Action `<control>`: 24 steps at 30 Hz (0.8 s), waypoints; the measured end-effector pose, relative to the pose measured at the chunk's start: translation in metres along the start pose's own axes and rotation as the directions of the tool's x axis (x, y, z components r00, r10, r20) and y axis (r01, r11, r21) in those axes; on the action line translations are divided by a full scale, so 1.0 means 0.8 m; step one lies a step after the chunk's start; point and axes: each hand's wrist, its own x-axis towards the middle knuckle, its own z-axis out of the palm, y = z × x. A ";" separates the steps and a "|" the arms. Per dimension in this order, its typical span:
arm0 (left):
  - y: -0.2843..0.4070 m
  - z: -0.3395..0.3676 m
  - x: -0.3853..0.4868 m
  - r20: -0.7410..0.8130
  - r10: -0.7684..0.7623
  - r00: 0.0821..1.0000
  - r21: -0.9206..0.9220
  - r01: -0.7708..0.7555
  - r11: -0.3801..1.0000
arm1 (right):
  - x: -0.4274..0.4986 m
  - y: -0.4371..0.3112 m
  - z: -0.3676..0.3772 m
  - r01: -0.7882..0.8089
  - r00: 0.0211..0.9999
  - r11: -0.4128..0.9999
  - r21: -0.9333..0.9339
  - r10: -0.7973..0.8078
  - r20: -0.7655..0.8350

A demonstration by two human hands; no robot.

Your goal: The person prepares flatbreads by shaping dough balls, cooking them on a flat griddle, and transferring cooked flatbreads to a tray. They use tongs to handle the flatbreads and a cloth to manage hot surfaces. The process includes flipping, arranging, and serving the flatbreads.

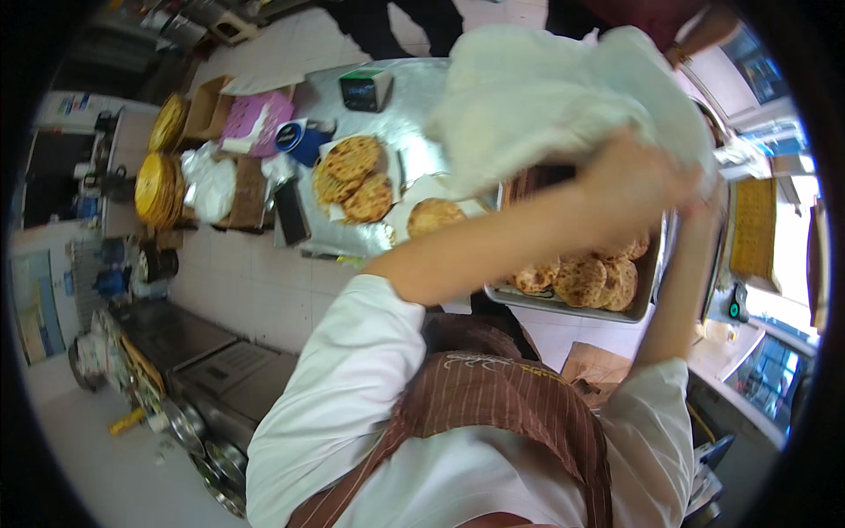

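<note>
A large pale cloth (528,99) billows over the far right of the metal table (416,86). My left hand (627,168), blurred by motion, is closed on the cloth's near edge. Close beside it, my right hand (696,188) appears closed on the same cloth, though blur hides its fingers. Below my forearms sits a metal tray (568,309) holding several browned flatbreads (581,282); my left forearm and the cloth cover part of it. A single round flatbread (434,216) lies on white paper left of the tray.
Several flatbreads (356,178) fill a paper-lined basket. Around them are a phone (292,212), a blue container (304,142) and a small display device (365,89). Cardboard boxes (247,191) and stacked yellow round baskets (158,188) are at left. A person in dark red (640,20) stands across the table.
</note>
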 end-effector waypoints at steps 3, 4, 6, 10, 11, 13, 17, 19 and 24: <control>0.080 0.024 -0.046 0.081 0.090 0.993 -0.132 -0.079 0.988 | -0.083 -0.078 -0.075 -0.039 0.994 0.990 -0.136 0.024 -0.107; 0.104 0.027 -0.066 0.058 0.102 0.993 -0.127 -0.094 0.987 | -0.115 -0.098 -0.109 -0.056 0.987 0.984 -0.167 0.029 -0.160; 0.141 0.024 -0.106 0.127 0.101 0.987 -0.220 -0.071 0.973 | -0.171 -0.118 -0.189 -0.061 0.972 0.976 -0.207 0.012 -0.233; 0.156 -0.003 -0.174 0.440 0.201 0.875 -0.584 0.108 0.805 | -0.236 -0.081 -0.369 0.016 0.967 0.913 -0.408 -0.118 -0.225; 0.143 -0.012 -0.196 0.503 0.210 0.838 -0.650 0.207 0.731 | -0.249 -0.064 -0.414 -0.060 0.935 0.832 -0.551 -0.146 -0.322; 0.108 -0.032 -0.252 0.608 0.254 0.752 -0.729 0.402 0.553 | -0.241 -0.012 -0.489 -0.214 0.824 0.838 -0.502 -0.122 -0.554; 0.038 -0.061 -0.405 0.694 -0.311 0.649 -0.651 0.751 0.113 | -0.234 0.085 -0.535 -0.369 0.534 0.833 -0.412 -0.172 -0.828; 0.000 -0.083 -0.500 0.817 -0.468 0.337 -0.474 0.855 -0.211 | -0.255 0.113 -0.486 -0.243 0.649 0.729 -0.640 -0.368 -0.666; -0.075 -0.075 -0.618 0.378 -0.888 0.260 -0.539 0.842 0.018 | -0.317 0.209 -0.234 0.091 0.969 0.667 -0.739 -0.229 -0.088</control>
